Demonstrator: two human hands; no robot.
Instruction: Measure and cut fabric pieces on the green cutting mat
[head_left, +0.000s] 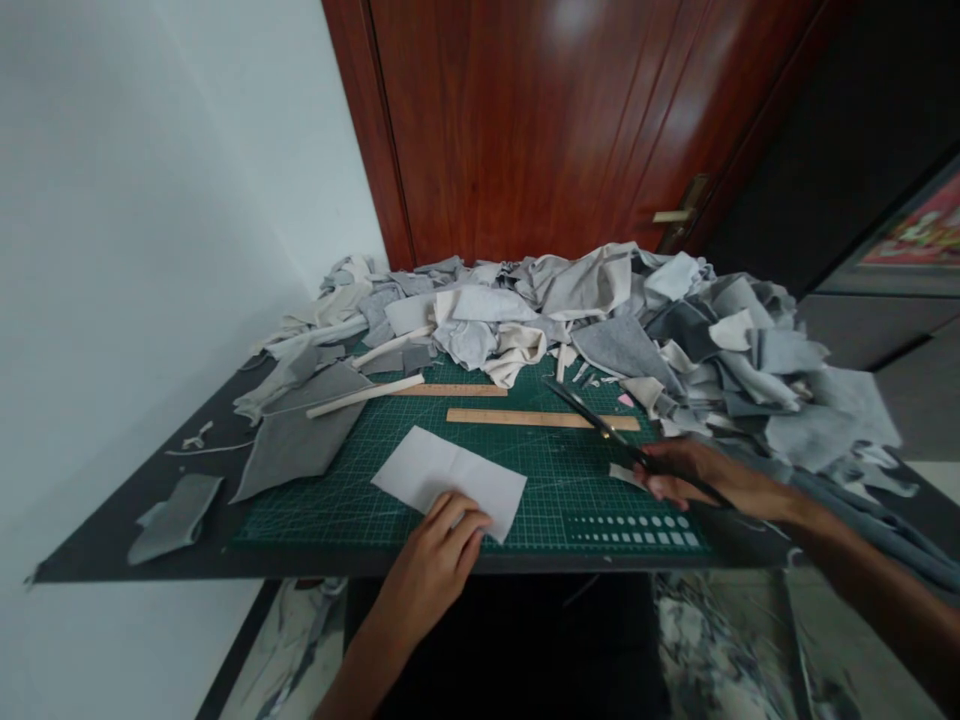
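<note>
Wht sheet [455,466] is on the grn mat [559,470], 11 o'clock from your L hand [442,550], the nearer; fingers curled on its edge, can't tell if pinching. Long axis approx 10-to-4. Your R hand [691,470] grips scissors [606,433], 3 o'clock of it.

Mat [559,470] lies free between sheet [450,473] and scissors [604,431]; fabric heap [570,300] blocks behind.

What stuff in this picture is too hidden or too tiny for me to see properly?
All in the head view:
Part of the white sheet: hidden under the left hand.
Handles of the scissors: partly covered by the right hand.
Marks on the nearer ruler: too small to read.
Far edge of the green mat: hidden by the fabric pile.
Colourful picture: cut off by the right edge.
</note>
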